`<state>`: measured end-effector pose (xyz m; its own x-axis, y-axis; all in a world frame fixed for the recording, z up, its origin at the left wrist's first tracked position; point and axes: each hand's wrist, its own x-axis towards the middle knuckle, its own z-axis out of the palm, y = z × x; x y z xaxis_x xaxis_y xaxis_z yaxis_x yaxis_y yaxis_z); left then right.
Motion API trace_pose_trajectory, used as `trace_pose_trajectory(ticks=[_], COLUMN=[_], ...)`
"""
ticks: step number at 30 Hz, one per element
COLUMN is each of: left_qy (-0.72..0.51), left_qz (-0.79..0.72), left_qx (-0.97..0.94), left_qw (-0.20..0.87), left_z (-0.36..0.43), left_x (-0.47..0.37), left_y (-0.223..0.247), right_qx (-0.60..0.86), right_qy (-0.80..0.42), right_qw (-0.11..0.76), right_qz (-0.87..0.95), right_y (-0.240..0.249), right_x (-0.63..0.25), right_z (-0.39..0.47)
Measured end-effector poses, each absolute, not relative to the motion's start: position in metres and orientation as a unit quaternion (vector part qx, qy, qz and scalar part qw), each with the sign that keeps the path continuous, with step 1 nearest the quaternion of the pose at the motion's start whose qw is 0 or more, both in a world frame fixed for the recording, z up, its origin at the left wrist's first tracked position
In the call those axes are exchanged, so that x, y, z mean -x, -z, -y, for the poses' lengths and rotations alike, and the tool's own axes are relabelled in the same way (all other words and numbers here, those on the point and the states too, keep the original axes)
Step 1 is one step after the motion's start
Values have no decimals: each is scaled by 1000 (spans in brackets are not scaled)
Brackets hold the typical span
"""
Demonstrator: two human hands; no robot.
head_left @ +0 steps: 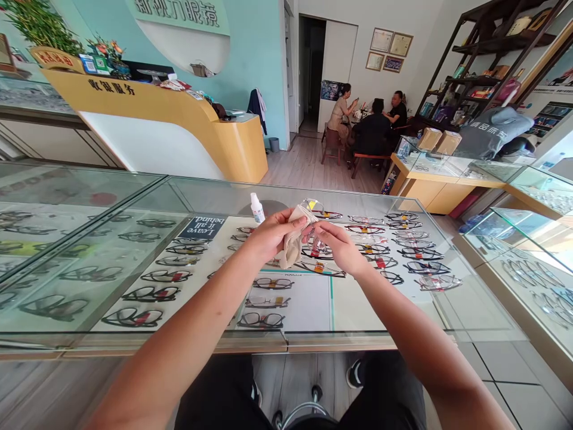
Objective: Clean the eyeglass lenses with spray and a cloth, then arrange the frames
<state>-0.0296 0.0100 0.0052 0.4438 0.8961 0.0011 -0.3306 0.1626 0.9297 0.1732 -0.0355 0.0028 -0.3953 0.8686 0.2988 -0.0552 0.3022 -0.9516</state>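
Note:
Above the glass display counter, my left hand (276, 232) is closed on a beige cleaning cloth (290, 252), whose lower end hangs down. The cloth is wrapped about part of a pair of eyeglasses (311, 205); one lens with a yellow sticker shows above it. My right hand (336, 242) pinches the eyeglasses from the right side, fingers close to the cloth. Much of the frame is hidden by the cloth and fingers. Just left of the cloth stands a small white bottle (256, 208), upright on the glass top.
Rows of eyeglasses (264, 321) lie inside the counter (134, 352), under its glass. A dark sign (205, 229) lies there too. Beyond stands a yellow cash desk (242, 149). Several people sit at a table far back. Another glass case (528, 251) stands at right.

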Motion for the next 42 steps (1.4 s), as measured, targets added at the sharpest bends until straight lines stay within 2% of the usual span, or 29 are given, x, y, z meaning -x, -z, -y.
trace_pose_trajectory(ticks=[16,25,42], left_qy=[-434,-418,-497], left_qz=[-246,-279,-280], left_qx=[-504,-520,-543], left_qw=[704,691,616], left_z=[-5,-6,6], left_x=[24,27,19], left_y=[-6,-4,-9], right_qx=[322,325,304], right_qy=[-516,-486,-506], right_qw=[437,438,426], right_qz=[663,683,686], right_y=[5,6,-3], right_x=[-171,-171,-171], right_z=[34,35,38])
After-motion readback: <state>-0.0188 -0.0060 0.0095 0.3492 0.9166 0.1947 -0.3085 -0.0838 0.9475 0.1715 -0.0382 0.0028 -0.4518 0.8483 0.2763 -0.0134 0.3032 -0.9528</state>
